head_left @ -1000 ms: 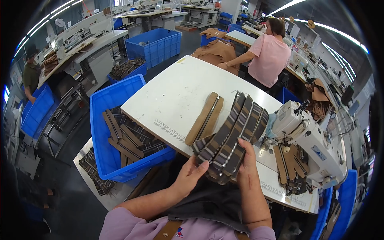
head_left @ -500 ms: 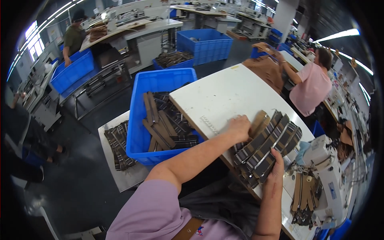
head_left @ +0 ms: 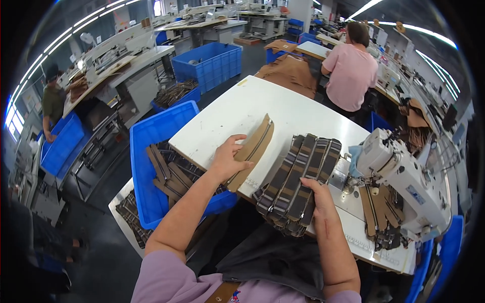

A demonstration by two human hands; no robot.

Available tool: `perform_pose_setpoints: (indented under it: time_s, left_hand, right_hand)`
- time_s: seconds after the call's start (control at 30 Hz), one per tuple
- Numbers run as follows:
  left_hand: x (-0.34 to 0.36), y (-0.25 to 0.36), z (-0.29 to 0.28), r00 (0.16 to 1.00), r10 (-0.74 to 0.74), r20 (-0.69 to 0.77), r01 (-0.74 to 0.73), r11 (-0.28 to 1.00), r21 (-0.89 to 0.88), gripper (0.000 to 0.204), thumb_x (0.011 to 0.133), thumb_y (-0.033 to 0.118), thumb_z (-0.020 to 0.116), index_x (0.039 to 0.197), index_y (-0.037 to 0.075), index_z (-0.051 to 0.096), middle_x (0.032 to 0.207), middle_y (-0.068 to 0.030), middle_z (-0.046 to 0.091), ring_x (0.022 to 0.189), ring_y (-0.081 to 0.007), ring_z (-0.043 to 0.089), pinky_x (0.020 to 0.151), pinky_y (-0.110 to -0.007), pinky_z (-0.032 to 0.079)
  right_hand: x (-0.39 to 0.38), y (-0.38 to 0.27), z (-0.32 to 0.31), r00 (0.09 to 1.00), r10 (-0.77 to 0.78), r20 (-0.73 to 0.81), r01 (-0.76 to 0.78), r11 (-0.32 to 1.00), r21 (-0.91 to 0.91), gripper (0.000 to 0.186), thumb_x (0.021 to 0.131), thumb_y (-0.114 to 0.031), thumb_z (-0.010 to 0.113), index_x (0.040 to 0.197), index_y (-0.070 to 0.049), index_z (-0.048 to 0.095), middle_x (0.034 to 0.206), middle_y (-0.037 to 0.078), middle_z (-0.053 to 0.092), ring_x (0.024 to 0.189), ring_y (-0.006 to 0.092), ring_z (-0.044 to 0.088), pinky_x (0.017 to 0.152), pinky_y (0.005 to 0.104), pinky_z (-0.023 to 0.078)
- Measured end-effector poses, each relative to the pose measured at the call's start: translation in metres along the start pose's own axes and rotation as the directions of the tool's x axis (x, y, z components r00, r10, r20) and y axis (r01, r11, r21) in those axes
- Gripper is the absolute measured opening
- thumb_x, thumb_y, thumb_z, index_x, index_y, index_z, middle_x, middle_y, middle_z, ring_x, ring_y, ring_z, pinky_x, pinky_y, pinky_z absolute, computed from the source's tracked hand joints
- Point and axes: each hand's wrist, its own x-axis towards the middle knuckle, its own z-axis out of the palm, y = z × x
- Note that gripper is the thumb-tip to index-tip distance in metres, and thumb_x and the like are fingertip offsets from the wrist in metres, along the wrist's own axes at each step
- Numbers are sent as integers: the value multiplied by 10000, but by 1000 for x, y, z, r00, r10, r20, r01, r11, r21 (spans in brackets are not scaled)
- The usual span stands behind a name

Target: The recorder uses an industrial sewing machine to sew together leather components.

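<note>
My left hand (head_left: 227, 160) is at a brown fabric strip with a zipper (head_left: 255, 149), over the left part of the white table. Its thumb lies across the strip, and the other fingers curl at the strip's left edge. My right hand (head_left: 318, 199) grips a thick bundle of dark striped zipper strips (head_left: 298, 182), thumb on top and fingers hidden beneath. That bundle rests at the table's near edge, fanned slightly, brown and grey stripes showing.
Left of the white table (head_left: 222, 116) is a blue bin (head_left: 144, 171) holding more strips. A white sewing machine (head_left: 399, 177) stands at right, with brown strips (head_left: 381, 207) beside it. A seated person in pink (head_left: 351, 76) works beyond, near brown pieces (head_left: 288, 76). Another person (head_left: 53, 101) is far left.
My left hand has moved the brown strip away from the striped bundle, leftward on the table. My right hand still holds the bundle. The view has turned to the right.
</note>
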Motion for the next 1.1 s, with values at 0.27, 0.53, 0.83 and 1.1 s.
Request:
perform_pose_setpoints:
  time_s: [0.27, 0.53, 0.83, 1.1]
  left_hand:
    - [-23, 76, 12, 997, 69, 23, -66, 992, -106, 766, 747, 8, 846, 1419, 12, 476, 1082, -139, 771, 966, -183, 736, 883, -309, 559]
    - [-37, 138, 50, 966, 49, 255, -90, 984, 153, 722, 779, 115, 839, 1402, 6, 492, 1188, -209, 719, 908, -311, 732, 864, -364, 570]
    - [-35, 112, 52, 990, 106, 90, -98, 991, -97, 635, 777, 450, 883, 1223, 46, 680, 1183, -97, 721, 1009, -181, 655, 825, -347, 532]
    - [-113, 97, 72, 929, 14, 369, 169, 872, -460, 873, 745, 296, 923, 1433, -18, 487, 1342, -163, 618, 1274, -248, 562, 1099, -357, 437]
  right_hand:
    - [-5, 5, -3, 999, -35, 35, 34, 999, 27, 431, 855, -81, 726, 1261, 12, 616, 1142, 114, 693, 1027, 222, 681, 888, 357, 566]
    - [-11, 6, 7, 991, -90, 99, 85, 995, 58, 416, 941, -214, 750, 1280, -18, 609, 1153, 80, 689, 1043, 168, 666, 893, 322, 553]
    - [-11, 3, 6, 990, -50, 129, 35, 993, 113, 432, 888, -115, 788, 1268, 3, 619, 1176, 93, 694, 1038, 193, 682, 885, 329, 570]
    - [-46, 7, 5, 942, -134, 308, 193, 967, -169, 613, 770, -102, 851, 1301, 27, 573, 1178, 115, 688, 1061, 234, 675, 943, 355, 536]
